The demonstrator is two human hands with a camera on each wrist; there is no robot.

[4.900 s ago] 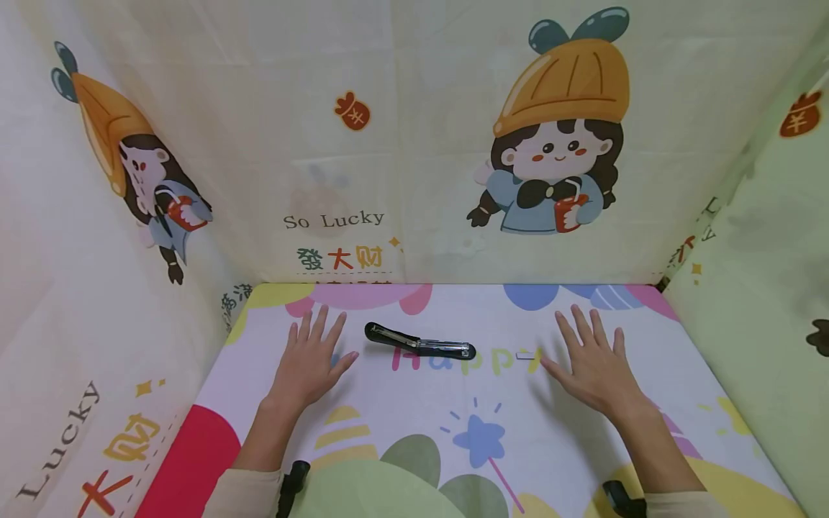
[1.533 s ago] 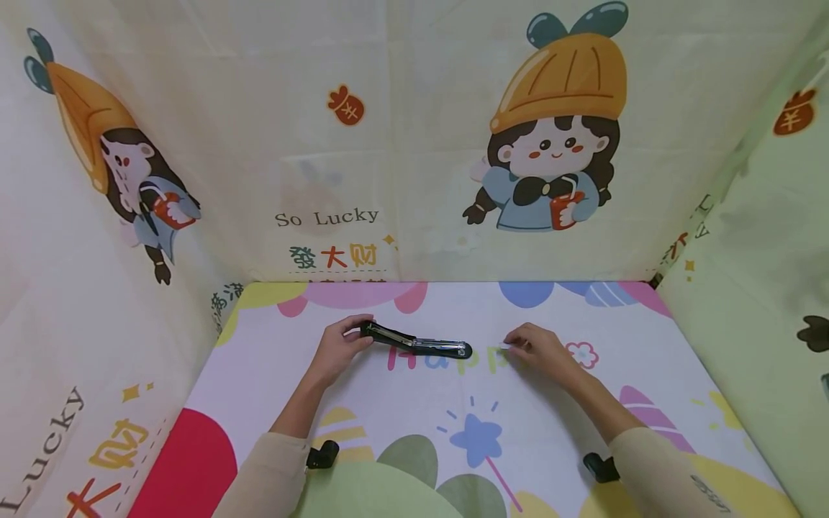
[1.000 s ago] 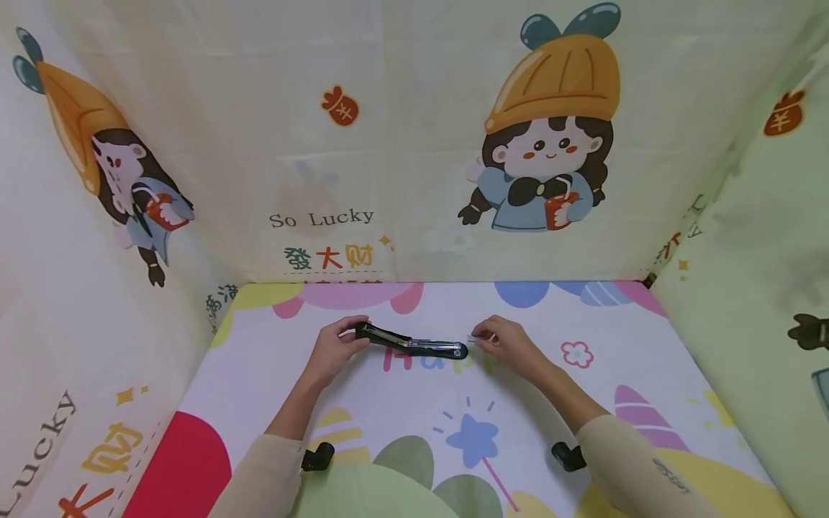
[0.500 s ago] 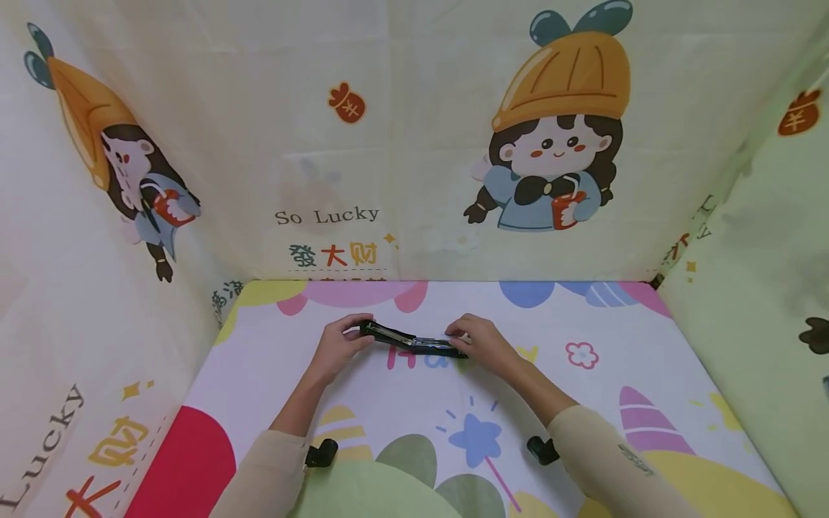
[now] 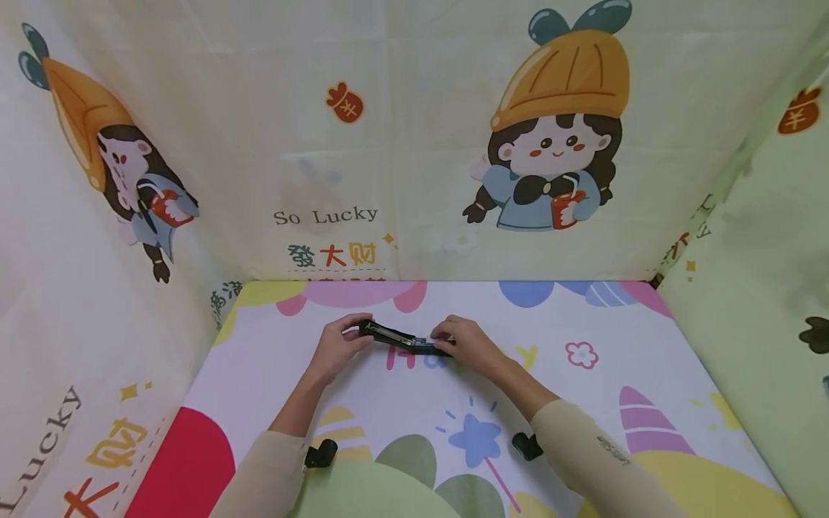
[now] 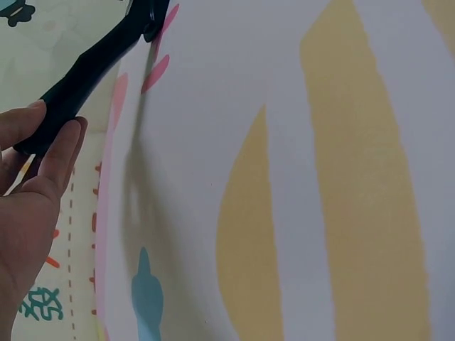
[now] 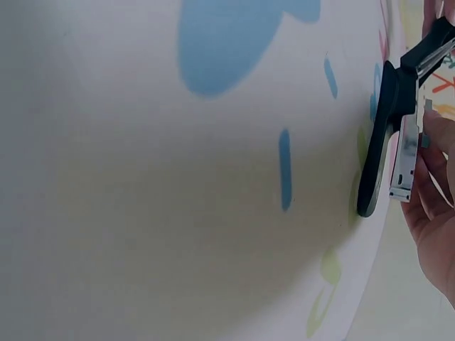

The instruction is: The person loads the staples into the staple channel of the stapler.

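A black stapler (image 5: 391, 335), folded wide open, spans the space between the hands at the table's far middle. My left hand (image 5: 338, 350) grips its left end between thumb and fingers; the left wrist view shows the stapler's dark arm (image 6: 85, 79) in that hold. My right hand (image 5: 473, 345) is at the stapler's right half, covering its end in the head view. Seen from the right wrist, its fingers pinch a small grey staple strip (image 7: 425, 141) beside the metal magazine (image 7: 405, 160). The fingers hide part of the strip, so I cannot tell whether it sits in the magazine.
The table (image 5: 550, 403) has a white cover with coloured prints. Printed cloth walls (image 5: 427, 144) stand behind it and on both sides. Black wrist cameras (image 5: 322, 453) sit by both sleeves.
Both hands lay spread on the table at first. The left took hold of the stapler's left end. The right picked the staple strip off the table and carried it left to the stapler.
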